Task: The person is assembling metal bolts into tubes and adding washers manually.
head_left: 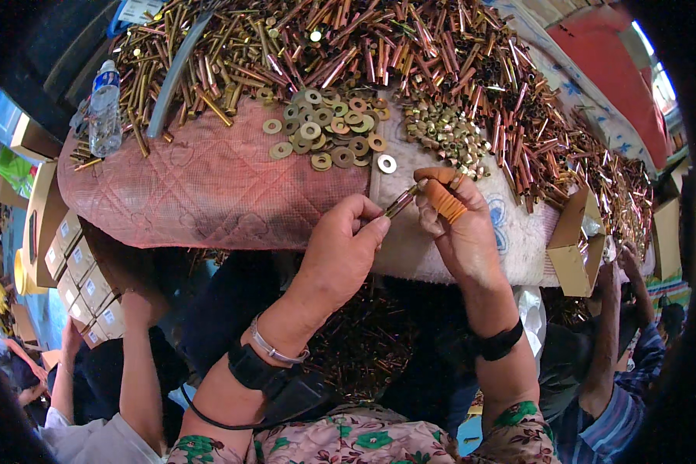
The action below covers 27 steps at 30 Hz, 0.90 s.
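Observation:
Between my two hands, over the pale cloth, is a slim metal anchor bolt (399, 204). My left hand (334, 246) pinches its lower end between thumb and forefinger. The fingers of my right hand (462, 224) are closed round its upper end, hiding that tip; orange covers (445, 203) wrap some of these fingers. A single bright washer (387, 163) lies just beyond the bolt. Behind it is a loose pile of brassy washers (329, 127), and to the right of that a heap of small nuts (445, 135).
Long metal bolts and sleeves (371, 46) cover the far side. A plastic bottle (105, 112) and a grey strip (179, 77) stand at left. An open carton (576, 243) sits at right, beside another person's hands (626, 259). Stacked small boxes (85, 278) are lower left.

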### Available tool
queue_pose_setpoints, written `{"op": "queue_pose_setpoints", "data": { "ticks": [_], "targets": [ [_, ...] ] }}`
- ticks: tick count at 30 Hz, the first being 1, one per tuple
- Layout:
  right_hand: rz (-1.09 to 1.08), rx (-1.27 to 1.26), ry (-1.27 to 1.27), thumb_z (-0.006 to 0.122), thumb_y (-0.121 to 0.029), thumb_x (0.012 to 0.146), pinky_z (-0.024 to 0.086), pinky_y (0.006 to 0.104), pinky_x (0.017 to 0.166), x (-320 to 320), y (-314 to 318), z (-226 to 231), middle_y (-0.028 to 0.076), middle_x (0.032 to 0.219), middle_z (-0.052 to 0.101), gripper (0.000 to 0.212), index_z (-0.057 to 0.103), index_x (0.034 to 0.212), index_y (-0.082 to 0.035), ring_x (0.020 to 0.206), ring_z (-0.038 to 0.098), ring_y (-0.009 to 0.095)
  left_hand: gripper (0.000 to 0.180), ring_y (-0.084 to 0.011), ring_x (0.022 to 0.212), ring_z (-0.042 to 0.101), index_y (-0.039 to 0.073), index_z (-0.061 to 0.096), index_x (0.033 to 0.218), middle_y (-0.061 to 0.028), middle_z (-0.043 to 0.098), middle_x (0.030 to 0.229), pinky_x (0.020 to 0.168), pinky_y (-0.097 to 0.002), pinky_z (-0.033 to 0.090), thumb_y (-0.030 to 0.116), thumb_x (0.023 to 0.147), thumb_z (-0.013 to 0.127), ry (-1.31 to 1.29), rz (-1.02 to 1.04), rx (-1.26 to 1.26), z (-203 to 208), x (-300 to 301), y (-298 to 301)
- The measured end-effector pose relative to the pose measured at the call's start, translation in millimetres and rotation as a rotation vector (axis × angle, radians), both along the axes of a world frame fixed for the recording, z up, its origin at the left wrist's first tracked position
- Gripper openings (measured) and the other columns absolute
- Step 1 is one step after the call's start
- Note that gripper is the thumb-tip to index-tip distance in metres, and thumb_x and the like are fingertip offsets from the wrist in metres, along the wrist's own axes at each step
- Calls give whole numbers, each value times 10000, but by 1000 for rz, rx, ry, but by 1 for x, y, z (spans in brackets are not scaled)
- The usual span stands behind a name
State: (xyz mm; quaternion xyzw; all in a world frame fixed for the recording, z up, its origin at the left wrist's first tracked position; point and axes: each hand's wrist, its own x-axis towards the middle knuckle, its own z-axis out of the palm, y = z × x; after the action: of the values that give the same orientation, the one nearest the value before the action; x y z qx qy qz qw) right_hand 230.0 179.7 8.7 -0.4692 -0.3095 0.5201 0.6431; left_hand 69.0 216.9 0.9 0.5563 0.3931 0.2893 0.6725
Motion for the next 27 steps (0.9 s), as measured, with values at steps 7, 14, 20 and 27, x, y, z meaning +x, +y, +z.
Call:
{"op": "queue_pose_setpoints", "data": {
  "ticks": [7,14,20,27],
  "targets": [
    [54,-66,-127,537,-95,872,282,175,472,4,2,7,-5,720,510,170,566,1009,1,554,387,45,76,-33,574,394,42,526,859,41,472,657,488,-192,318,116,848,540,62,26,94,2,-1,-1],
    [37,-91,-179,577,-134,858,281,179,451,4,1,0,-24,672,514,101,562,905,-46,522,400,38,70,-41,579,397,20,529,859,42,467,632,506,-212,330,85,836,543,148,32,244,1,-4,-1],
    [21,-106,-213,611,-171,845,275,184,430,4,1,-2,-31,619,516,104,552,843,-84,481,400,37,63,-49,609,426,11,525,859,19,498,656,529,-222,355,67,834,538,173,1,208,5,-6,-1],
    [-7,-164,-159,619,-190,841,284,191,424,-1,-2,3,-21,595,515,131,551,861,-79,460,401,50,70,-64,632,452,5,523,864,5,519,675,559,-230,381,57,827,550,176,6,285,1,-7,-3]
  ]
}}
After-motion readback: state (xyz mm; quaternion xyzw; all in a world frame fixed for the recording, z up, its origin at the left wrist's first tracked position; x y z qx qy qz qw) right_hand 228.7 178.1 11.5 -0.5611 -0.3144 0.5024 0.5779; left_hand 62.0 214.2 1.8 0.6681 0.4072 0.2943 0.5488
